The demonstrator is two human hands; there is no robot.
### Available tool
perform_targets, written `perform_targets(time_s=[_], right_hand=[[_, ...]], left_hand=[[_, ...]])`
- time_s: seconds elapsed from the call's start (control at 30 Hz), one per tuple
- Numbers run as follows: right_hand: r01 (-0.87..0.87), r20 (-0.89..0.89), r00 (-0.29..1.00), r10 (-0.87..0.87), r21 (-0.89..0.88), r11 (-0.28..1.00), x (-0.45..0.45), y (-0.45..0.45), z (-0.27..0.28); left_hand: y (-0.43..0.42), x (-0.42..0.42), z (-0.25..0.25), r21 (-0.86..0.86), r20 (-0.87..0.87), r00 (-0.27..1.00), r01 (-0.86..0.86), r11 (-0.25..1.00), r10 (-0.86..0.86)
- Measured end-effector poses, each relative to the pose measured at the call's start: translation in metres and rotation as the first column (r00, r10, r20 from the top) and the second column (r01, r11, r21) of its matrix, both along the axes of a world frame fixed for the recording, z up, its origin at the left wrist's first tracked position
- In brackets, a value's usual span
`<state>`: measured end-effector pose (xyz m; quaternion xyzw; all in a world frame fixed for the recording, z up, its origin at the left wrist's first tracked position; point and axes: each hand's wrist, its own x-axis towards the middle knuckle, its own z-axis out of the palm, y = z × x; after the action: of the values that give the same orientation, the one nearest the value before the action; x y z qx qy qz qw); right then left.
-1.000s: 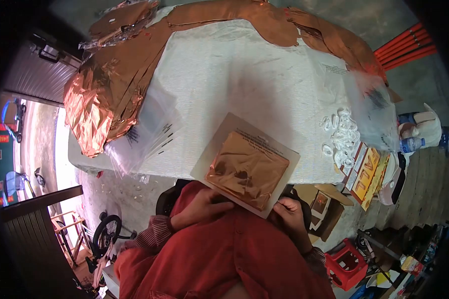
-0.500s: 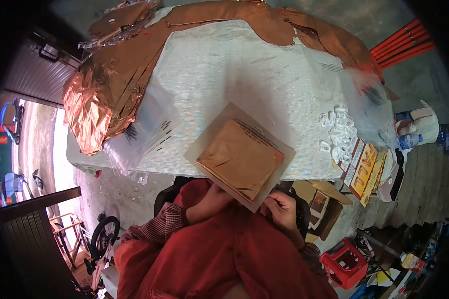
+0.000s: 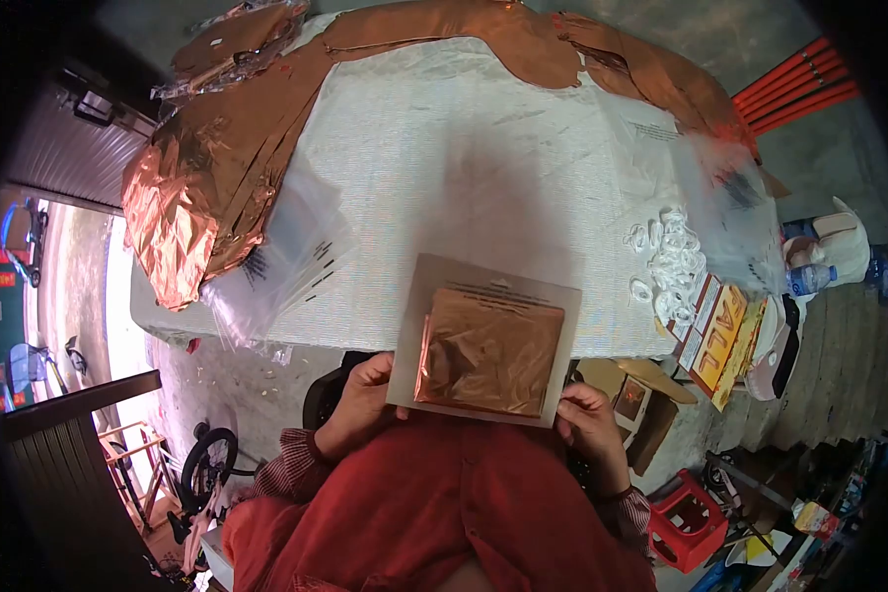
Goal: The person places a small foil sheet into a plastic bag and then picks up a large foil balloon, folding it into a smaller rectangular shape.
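Note:
A frosted plastic bag [image 3: 406, 345] with printed lettering near its top edge is held over the table's front edge. Inside it lies a folded copper-coloured foil sheet [image 3: 488, 353], creased and shiny. My left hand [image 3: 360, 397] grips the bag's lower left corner, its fingers closed on the edge. At the lower right corner, my right hand [image 3: 590, 419] pinches the bag between thumb and fingers. The parts of the fingers behind the bag are hidden.
Copper foil sheets [image 3: 222, 128] drape along the table's left and far sides. Clear plastic bags [image 3: 286, 261] lie at left, more clear bags [image 3: 730, 212] at right. Small white plastic pieces [image 3: 673, 266] are piled beside a yellow printed card [image 3: 717, 340]. A red stool [image 3: 689, 523] stands right.
The bag has turned from a diamond tilt to nearly upright and shifted slightly down and right. My left hand has come out from underneath to the lower left corner.

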<state>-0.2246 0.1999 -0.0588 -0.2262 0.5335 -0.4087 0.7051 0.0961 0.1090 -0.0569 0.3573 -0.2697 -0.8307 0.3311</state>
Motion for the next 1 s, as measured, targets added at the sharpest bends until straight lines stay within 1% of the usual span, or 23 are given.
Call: perform_targets(time_s=[0.03,0.1,0.13,0.2,0.23,0.27,0.3,0.33,0.37,0.43,0.47,0.53,0.57,0.63,0.67,0.73,0.77,0.83,0.87,0.93,0.97,1.0], right_hand=[[0.072,0.039,0.997,-0.072,-0.004,0.997,0.005,-0.003,0.001],[0.090,0.069,0.993,-0.091,0.022,0.996,0.010,-0.004,0.001],[0.101,0.098,0.990,-0.105,0.047,0.994,0.011,-0.006,0.000],[0.090,0.130,0.987,-0.100,0.078,0.993,0.013,-0.002,-0.004],[0.079,0.159,0.983,-0.095,0.108,0.991,0.013,-0.001,-0.005],[0.080,0.159,0.982,-0.097,0.109,0.991,0.014,-0.003,-0.004],[0.027,0.117,0.992,-0.038,0.094,0.995,0.014,-0.004,-0.003],[-0.028,0.075,0.997,0.022,0.081,0.996,0.015,-0.005,-0.001],[-0.028,0.078,0.997,0.021,0.085,0.996,0.014,-0.007,0.003],[-0.116,0.015,0.993,0.115,0.172,0.978,0.011,-0.014,0.011],[-0.114,0.017,0.993,0.113,0.172,0.978,0.009,-0.016,0.007],[-0.223,0.013,0.975,0.223,0.139,0.965,0.004,-0.016,-0.002],[-0.219,0.015,0.975,0.220,0.140,0.965,0.008,-0.016,-0.003],[-0.118,0.035,0.993,0.117,0.043,0.992,0.019,-0.017,-0.003],[-0.112,0.035,0.993,0.111,0.046,0.993,0.020,-0.015,-0.005],[-0.064,0.037,0.997,0.063,0.037,0.997,0.021,-0.013,-0.008],[-0.059,0.036,0.998,0.058,0.039,0.997,0.023,-0.013,-0.006],[0.064,0.009,0.998,-0.065,0.096,0.993,0.026,-0.014,-0.002],[0.065,0.009,0.998,-0.066,0.096,0.993,0.023,-0.011,-0.006],[0.091,0.099,0.990,-0.101,0.100,0.991,0.016,-0.005,-0.018],[0.089,0.101,0.990,-0.099,0.098,0.991,0.017,-0.002,-0.021],[0.103,0.134,0.985,-0.108,0.041,0.994,0.019,-0.001,-0.022]], left_hand=[[0.001,0.003,-0.002,0.001,0.001,1.000,0.003,1.000,-0.003],[0.004,0.006,-0.004,-0.064,0.153,0.988,0.028,0.998,-0.018],[0.005,0.007,-0.002,-0.063,0.154,0.988,0.029,0.998,-0.019],[0.005,0.011,0.008,-0.049,0.295,0.954,0.075,0.996,-0.057],[0.004,0.013,0.015,-0.048,0.296,0.954,0.074,0.996,-0.057],[0.003,0.016,0.022,-0.036,0.303,0.947,0.124,0.992,-0.107],[0.003,0.018,0.026,-0.023,0.311,0.937,0.174,0.985,-0.158],[0.004,0.020,0.025,-0.024,0.366,0.912,0.207,0.978,-0.184],[0.004,0.024,0.023,-0.019,0.368,0.911,0.208,0.978,-0.186],[0.003,0.030,0.021,-0.085,0.373,0.888,0.323,0.942,-0.271],[0.002,0.030,0.019,-0.084,0.374,0.886,0.326,0.942,-0.273],[0.001,0.029,0.015,-0.010,0.335,0.905,0.283,0.959,-0.263],[0.000,0.028,0.012,-0.009,0.336,0.903,0.287,0.958,-0.267],[0.000,0.024,0.007,-0.179,0.314,0.927,0.270,0.946,-0.205],[0.002,0.024,0.003,-0.177,0.313,0.926,0.276,0.945,-0.212],[0.007,0.024,-0.005,-0.266,0.355,0.920,0.273,0.924,-0.169],[0.010,0.024,-0.009,-0.265,0.354,0.919,0.277,0.924,-0.174],[0.013,0.023,-0.010,-0.242,0.399,0.906,0.256,0.936,-0.145],[0.013,0.024,-0.011,-0.242,0.398,0.906,0.257,0.936,-0.146],[0.011,0.029,-0.011,-0.275,0.467,0.867,0.329,0.904,-0.174],[0.011,0.031,-0.010,-0.276,0.469,0.867,0.327,0.904,-0.171],[0.010,0.032,-0.005,-0.221,0.455,0.863,0.349,0.911,-0.220]])
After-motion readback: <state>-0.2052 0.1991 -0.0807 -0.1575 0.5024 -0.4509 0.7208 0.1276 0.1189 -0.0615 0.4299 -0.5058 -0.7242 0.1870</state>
